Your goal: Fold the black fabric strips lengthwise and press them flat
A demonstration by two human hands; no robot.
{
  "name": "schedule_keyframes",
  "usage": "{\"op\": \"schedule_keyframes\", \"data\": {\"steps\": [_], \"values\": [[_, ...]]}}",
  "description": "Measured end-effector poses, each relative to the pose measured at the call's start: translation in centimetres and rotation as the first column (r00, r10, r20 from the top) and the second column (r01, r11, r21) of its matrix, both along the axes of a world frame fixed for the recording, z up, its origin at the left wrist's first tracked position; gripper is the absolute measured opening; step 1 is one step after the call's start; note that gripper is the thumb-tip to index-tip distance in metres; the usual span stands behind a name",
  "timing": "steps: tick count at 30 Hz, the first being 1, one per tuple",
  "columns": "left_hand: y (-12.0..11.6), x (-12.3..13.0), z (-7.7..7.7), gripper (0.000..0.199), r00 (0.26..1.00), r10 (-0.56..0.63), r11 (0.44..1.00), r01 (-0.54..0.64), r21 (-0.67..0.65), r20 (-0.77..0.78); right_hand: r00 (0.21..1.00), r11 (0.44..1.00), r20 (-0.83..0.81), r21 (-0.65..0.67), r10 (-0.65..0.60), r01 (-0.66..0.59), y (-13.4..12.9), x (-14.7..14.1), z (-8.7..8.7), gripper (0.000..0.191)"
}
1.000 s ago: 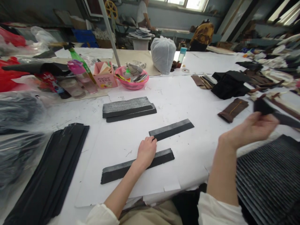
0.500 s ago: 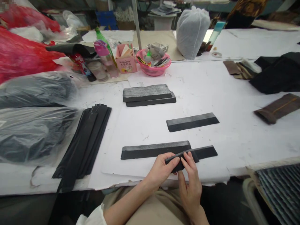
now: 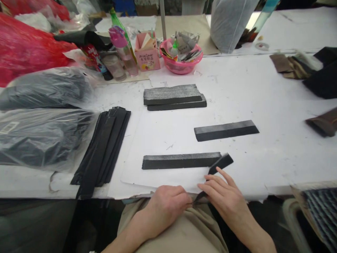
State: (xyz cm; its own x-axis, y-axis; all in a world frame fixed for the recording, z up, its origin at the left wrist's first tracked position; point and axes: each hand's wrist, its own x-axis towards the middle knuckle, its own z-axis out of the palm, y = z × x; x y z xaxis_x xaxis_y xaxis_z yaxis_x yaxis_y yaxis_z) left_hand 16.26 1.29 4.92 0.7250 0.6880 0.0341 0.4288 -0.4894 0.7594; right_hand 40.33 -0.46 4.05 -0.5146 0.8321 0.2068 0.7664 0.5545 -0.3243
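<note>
we locate the held workpiece, a narrow black fabric-like strip (image 3: 222, 162), at the near edge of the white paper-covered table (image 3: 163, 130). its long axis runs obliquely: the near end sits at the left hand (image 3: 170, 205), and the far end points away and to the right. we read the left fingertips as pinched together on the near end. the right hand (image 3: 228, 196) is nearer the far end, its fingers laid across the middle; its thumb is hidden, so we cannot tell whether it clamps. beyond both hands, a flat grey-and-black strip (image 3: 179, 161) lies with its long axis nearly left to right. in this view the held piece crosses its right end; we cannot tell whether they touch. we judge the angle between these two axes to be the governing relation, with the right hand nearer the crossing.
</note>
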Motion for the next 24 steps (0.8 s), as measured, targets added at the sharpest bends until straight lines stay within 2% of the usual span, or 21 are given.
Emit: {"op": "schedule_keyframes", "data": {"steps": [2, 4, 6, 7, 9, 10, 11, 13, 15, 16, 18, 21, 24], "values": [[-0.2, -1.2, 0.1, 0.016, 0.984, 0.160, 0.981, -0.150, -0.126, 0.076, 0.997, 0.998, 0.036, 0.005, -0.063, 0.063, 0.6, 1.5, -0.1, 0.021], [-0.2, -2.6, -0.1, 0.015, 0.924, 0.377, 0.898, -0.347, -0.269, 0.067, 0.988, 0.988, 0.038, 0.031, -0.151, 0.149, 1.0, 3.6, -0.3, 0.021], [-0.2, -3.9, -0.6, 0.021, 0.816, 0.578, 0.746, -0.534, -0.399, -0.011, 0.967, 0.967, -0.028, 0.025, -0.254, 0.255, 1.2, 5.7, -0.5, 0.022], [-0.1, -4.4, -0.9, 0.025, 0.755, 0.654, 0.656, -0.601, -0.457, -0.053, 0.948, 0.951, -0.081, -0.022, -0.309, 0.308, 1.3, 6.5, -0.6, 0.024], [0.2, -5.4, -1.4, 0.028, 0.666, 0.738, 0.509, -0.656, -0.557, -0.110, 0.887, 0.901, -0.198, -0.213, -0.418, 0.377, 1.4, 7.1, -0.8, 0.027], [0.5, -5.8, -1.6, 0.028, 0.648, 0.753, 0.469, -0.653, -0.595, -0.117, 0.841, 0.856, -0.248, -0.341, -0.481, 0.389, 1.5, 7.0, -0.9, 0.028], [0.9, -6.2, -1.7, 0.027, 0.642, 0.759, 0.453, -0.641, -0.619, -0.109, 0.784, 0.794, -0.287, -0.471, -0.551, 0.385, 1.7, 6.7, -1.1, 0.029], [1.7, -7.0, -1.9, 0.026, 0.656, 0.751, 0.472, -0.606, -0.640, -0.067, 0.638, 0.655, -0.343, -0.672, -0.689, 0.346, 2.1, 5.5, -1.5, 0.031], [2.5, -7.7, -2.1, 0.026, 0.672, 0.739, 0.503, -0.594, -0.628, -0.044, 0.502, 0.563, -0.379, -0.776, -0.778, 0.286, 2.6, 4.2, -2.1, 0.033], [2.8, -8.1, -2.3, 0.027, 0.676, 0.735, 0.513, -0.602, -0.612, -0.050, 0.461, 0.545, -0.393, -0.797, -0.796, 0.261, 2.9, 3.7, -2.3, 0.034], [3.3, -8.6, -2.7, 0.029, 0.663, 0.743, 0.514, -0.652, -0.557, -0.091, 0.437, 0.537, -0.404, -0.809, -0.804, 0.239, 3.2, 3.1, -2.9, 0.035], [3.7, -9.0, -3.6, 0.034, 0.590, 0.796, 0.483, -0.754, -0.444, -0.135, 0.461, 0.527, -0.375, -0.808, -0.805, 0.263, 3.5, 3.0, -3.6, 0.037], [3.9, -9.1, -4.2, 0.038, 0.554, 0.818, 0.472, -0.799, -0.373, -0.152, 0.491, 0.508, -0.303, -0.780, -0.817, 0.364, 3.6, 3.2, -4.0, 0.040]]}}
